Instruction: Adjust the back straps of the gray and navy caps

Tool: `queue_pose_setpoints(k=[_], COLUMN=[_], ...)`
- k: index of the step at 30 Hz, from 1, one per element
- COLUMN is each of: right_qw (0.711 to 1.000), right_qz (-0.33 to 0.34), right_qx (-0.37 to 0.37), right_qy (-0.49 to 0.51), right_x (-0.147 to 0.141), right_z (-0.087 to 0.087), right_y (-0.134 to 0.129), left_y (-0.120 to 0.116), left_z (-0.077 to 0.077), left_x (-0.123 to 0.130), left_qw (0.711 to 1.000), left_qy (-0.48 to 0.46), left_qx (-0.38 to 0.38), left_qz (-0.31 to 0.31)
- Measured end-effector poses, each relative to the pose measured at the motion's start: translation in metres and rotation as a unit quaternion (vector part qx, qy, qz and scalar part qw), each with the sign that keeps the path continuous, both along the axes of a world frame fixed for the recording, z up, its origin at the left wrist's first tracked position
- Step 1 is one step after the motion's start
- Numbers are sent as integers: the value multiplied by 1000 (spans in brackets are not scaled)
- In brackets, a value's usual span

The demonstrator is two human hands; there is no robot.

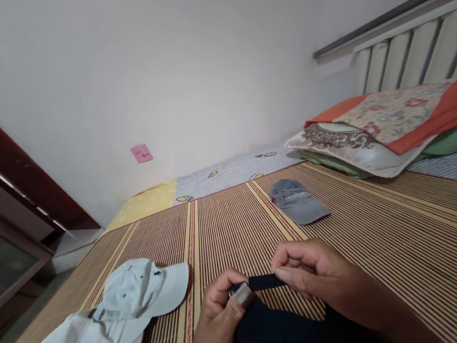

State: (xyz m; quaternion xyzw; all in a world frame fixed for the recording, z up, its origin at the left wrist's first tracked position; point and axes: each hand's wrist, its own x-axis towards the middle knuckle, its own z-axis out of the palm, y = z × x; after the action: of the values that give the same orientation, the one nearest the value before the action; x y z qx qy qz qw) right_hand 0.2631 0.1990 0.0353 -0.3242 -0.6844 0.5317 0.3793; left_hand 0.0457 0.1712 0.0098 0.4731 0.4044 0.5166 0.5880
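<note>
A dark cap (284,330) is at the bottom centre, its back opening facing up and its lower part cut off by the frame. My left hand (221,312) is closed on the cap's metal buckle (243,295), thumb on top. The cap's dark strap (263,282) stretches from the buckle to my right hand (314,271), which pinches its other end between thumb and fingers. Striped matting shows through the opening under the strap.
White caps (130,289) overlap at the lower left. A grey cap (298,201) lies on the striped mat (226,231) beyond my right hand. Pillows (372,152) are at the back right, below a radiator (414,51). A pink note (141,153) is on the wall.
</note>
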Motion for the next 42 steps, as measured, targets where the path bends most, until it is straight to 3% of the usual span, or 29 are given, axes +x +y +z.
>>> queue_pose_setpoints(k=[5,14,22,26,30,37,42], right_qw=[999,998,995,997,998,999,999], right_qz=[10,-2,-5,3,13,-24,-30], right_qx=[24,45,56,41,29,27,33], right_qy=[-20,-48,-78,-61,-55,-37,-32], right_x=[-1,8,6,0,-6,-9,-7], right_z=[0,0,2,9,11,5,3], right_y=[1,-1,-3,-9,-12,-8,-6], left_y=[2,-6,-10,-8,-5,-2,1], left_z=[-8,2,6,10,12,5,5], left_x=[-7,-4,2,7,10,15,19], left_qw=[998,985,982,984,989,999,997], left_qy=[51,159,174,137,98,41,-67], left_qx=[15,28,35,44,39,0,16], left_qz=[-19,-53,-63,-102,-103,-4,-23])
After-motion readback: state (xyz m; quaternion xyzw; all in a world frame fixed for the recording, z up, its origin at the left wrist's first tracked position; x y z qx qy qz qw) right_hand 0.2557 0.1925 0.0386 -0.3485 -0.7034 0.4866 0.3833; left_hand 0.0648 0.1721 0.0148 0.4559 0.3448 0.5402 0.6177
